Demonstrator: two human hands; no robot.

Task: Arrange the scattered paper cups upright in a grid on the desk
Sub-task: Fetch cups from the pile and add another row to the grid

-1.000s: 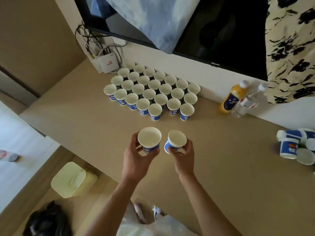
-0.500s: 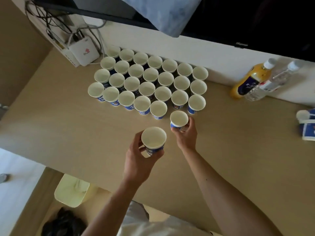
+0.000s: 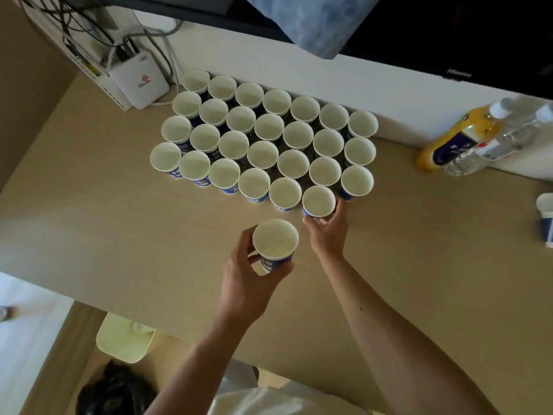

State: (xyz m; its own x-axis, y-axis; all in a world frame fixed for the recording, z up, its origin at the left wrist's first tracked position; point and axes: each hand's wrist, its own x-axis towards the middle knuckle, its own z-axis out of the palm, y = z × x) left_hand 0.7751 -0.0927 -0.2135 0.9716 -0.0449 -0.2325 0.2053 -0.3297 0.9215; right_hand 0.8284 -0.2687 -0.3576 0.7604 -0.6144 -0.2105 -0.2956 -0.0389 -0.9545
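Nearest us, our left hand (image 3: 248, 277) stays curled round a spare cup (image 3: 275, 245), held upright over the desk (image 3: 119, 235). Just beyond it, our right hand (image 3: 326, 232) has carried the second cup (image 3: 318, 202) forward into the front-row gap of the grid (image 3: 269, 139). Its fingers are still wrapped on the cup, between two neighbours. That row looks complete once we let go. Loose cups (image 3: 546, 217) wait at the far right.

left hand (image 3: 243, 287) — grips near cup (image 3: 275, 238) | right hand (image 3: 327, 232) — grips front-row cup (image 3: 318, 201)
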